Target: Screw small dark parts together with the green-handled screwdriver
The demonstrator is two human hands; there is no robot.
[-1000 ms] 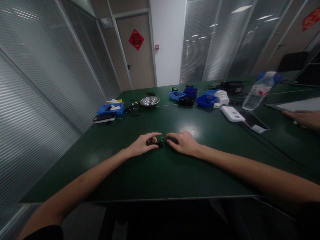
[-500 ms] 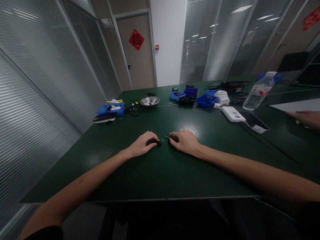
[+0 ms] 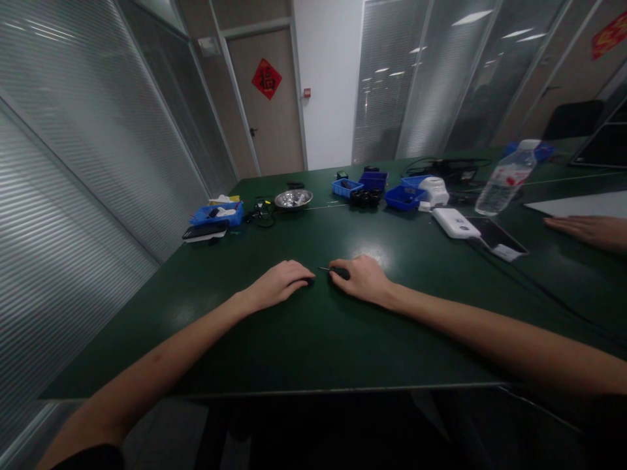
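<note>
My right hand [image 3: 362,277] rests low on the green table with its fingers closed on a small screwdriver [image 3: 339,272]. The screwdriver has a dark handle, and its thin metal shaft points left towards my other hand. Facing it across a narrow gap, my left hand [image 3: 279,284] is closed over a small black object [image 3: 309,281]. Only an edge of that object shows under the fingertips, so its kind cannot be made out. The screwdriver's tip appears apart from the black object.
A metal bowl [image 3: 294,199] and blue trays [image 3: 404,198] stand further back. To the left lies a blue basket [image 3: 218,214]; to the right are a white power bank [image 3: 455,224], a phone [image 3: 499,236] and a water bottle [image 3: 508,179]. Another person's hand [image 3: 588,230] rests at the right.
My left fingers have come down over the black object, hiding more of it. A small greenish spot between my hands no longer shows. The other person's hand has moved slightly left.
</note>
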